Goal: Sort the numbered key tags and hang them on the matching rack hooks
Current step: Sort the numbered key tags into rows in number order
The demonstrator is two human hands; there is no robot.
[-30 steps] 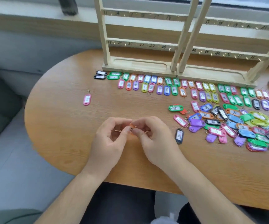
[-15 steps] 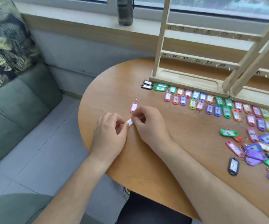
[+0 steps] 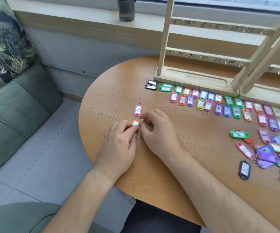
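My left hand [image 3: 119, 142] and my right hand [image 3: 157, 130] meet near the table's left edge, both pinching a small orange key tag [image 3: 135, 123] with a white label. Just beyond it a pink tag [image 3: 138, 110] marked 25 lies alone on the wood. Rows of coloured numbered tags [image 3: 203, 100] lie sorted in front of the wooden rack [image 3: 194, 78], whose rails carry numbered hooks. A loose heap of mixed tags [image 3: 274, 148] sits at the right.
The round wooden table [image 3: 169, 165] ends close to my left hand. A green sofa [image 3: 9, 115] with a leaf-patterned cushion stands at the left. A dark bottle [image 3: 126, 9] is on the window sill. A black tag [image 3: 244, 169] lies apart from the heap.
Both hands carried the orange tag leftward from the table's middle to just below the pink tag, and my view turned left with them.
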